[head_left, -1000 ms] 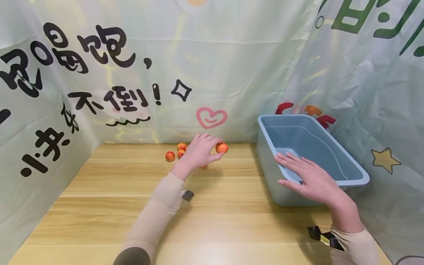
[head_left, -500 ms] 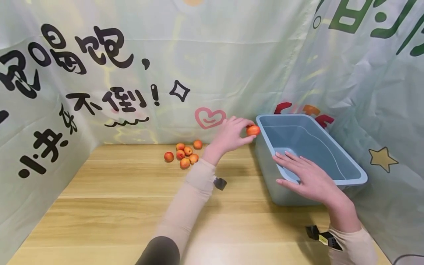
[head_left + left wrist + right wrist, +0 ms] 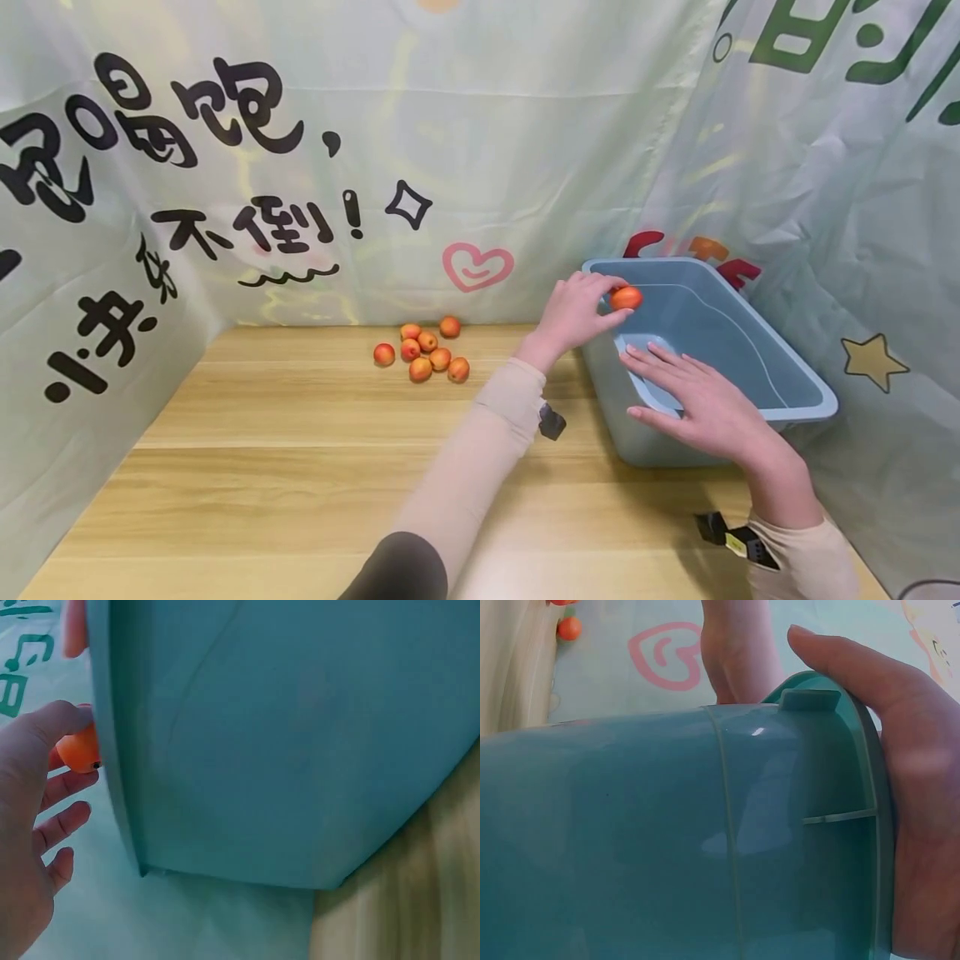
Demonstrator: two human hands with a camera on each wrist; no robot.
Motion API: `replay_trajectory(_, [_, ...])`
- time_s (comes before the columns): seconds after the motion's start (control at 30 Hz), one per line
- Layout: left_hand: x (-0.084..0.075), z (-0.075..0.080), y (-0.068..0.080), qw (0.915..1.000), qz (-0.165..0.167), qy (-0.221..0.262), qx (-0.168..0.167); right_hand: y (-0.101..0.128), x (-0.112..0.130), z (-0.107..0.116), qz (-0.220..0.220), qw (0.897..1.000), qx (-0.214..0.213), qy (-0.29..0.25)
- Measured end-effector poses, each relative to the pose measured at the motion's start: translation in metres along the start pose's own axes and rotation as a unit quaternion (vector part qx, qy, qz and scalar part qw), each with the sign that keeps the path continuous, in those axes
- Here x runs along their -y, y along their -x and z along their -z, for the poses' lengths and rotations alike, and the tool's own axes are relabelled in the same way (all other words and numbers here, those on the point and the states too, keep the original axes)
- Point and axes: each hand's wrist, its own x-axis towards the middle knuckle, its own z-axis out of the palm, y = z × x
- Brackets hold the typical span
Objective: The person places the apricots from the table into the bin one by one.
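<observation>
My left hand (image 3: pixel 576 312) pinches a small orange-red apricot (image 3: pixel 626 298) between thumb and fingers, above the left rim of a blue-grey plastic bin (image 3: pixel 750 350). In the left wrist view, that apricot (image 3: pixel 79 750) shows a dark spot at one end, and the bin's outer wall (image 3: pixel 262 750) fills the middle. My right hand (image 3: pixel 697 404) rests on the bin's near left rim with fingers extended. The right wrist view shows this hand (image 3: pixel 922 772) along the rim. Several more apricots (image 3: pixel 420 369) lie in a loose group on the table, left of the bin.
A light wooden table (image 3: pixel 262 483) carries the bin at its right side. Printed cloth (image 3: pixel 525 150) hangs close behind and at both sides. The bin's raised walls stand between the table surface and its inside.
My left hand has carried the apricot rightward, from beside the loose group to over the bin's left rim. My right hand has stayed in place on the bin.
</observation>
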Motion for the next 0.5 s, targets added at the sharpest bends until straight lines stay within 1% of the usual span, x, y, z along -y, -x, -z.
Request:
replay_trajectory(0.23, [-0.007, -0.014, -0.003, 0.9997, 0.012, -0.009, 0.021, 0.0, -0.001, 0.0, 0.001, 1.0, 0.0, -0.003])
replay_trajectory(0.4, [-0.008, -0.017, -0.001, 0.9996, 0.014, -0.007, 0.024, 0.0, -0.001, 0.0, 0.003, 1.0, -0.003, -0.003])
replay_trajectory(0.5, [-0.008, -0.018, 0.0, 0.9994, 0.012, -0.02, 0.025, 0.0, -0.001, 0.0, 0.006, 1.0, -0.008, -0.002])
